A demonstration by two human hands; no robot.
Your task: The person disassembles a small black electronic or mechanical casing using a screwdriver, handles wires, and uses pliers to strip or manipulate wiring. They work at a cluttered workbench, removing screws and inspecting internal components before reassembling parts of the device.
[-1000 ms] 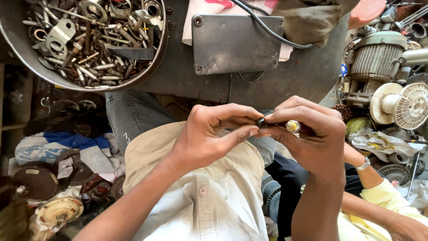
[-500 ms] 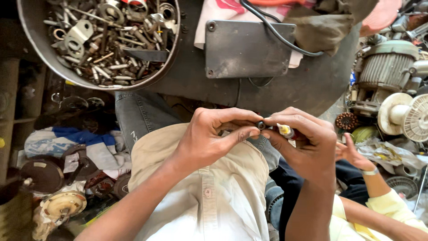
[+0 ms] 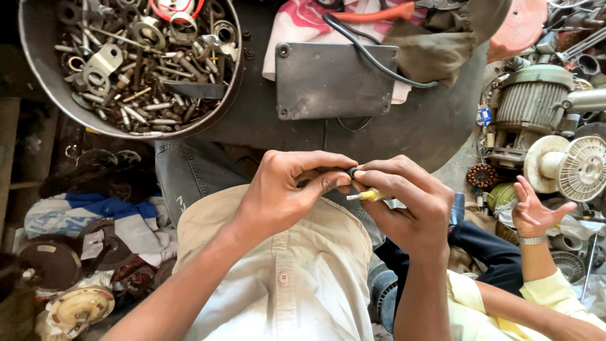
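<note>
1. Head view: we see our left hand [image 3: 284, 192] and right hand [image 3: 407, 202] meeting above our lap, fingertips touching.
2. Both pinch a small black part [image 3: 351, 171]; the right also grips a yellow-tipped piece [image 3: 369, 196].
3. A round pan of metal scrap [image 3: 136, 63] and a grey plate [image 3: 334, 79] lie on the bench.
4. A co-worker's hand [image 3: 536, 211], spread open, sits at right.

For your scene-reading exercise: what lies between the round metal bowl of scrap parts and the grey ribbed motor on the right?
In the head view, between the bowl and the motor lies a grey metal plate on a pink cloth, crossed by a black cable.
</note>
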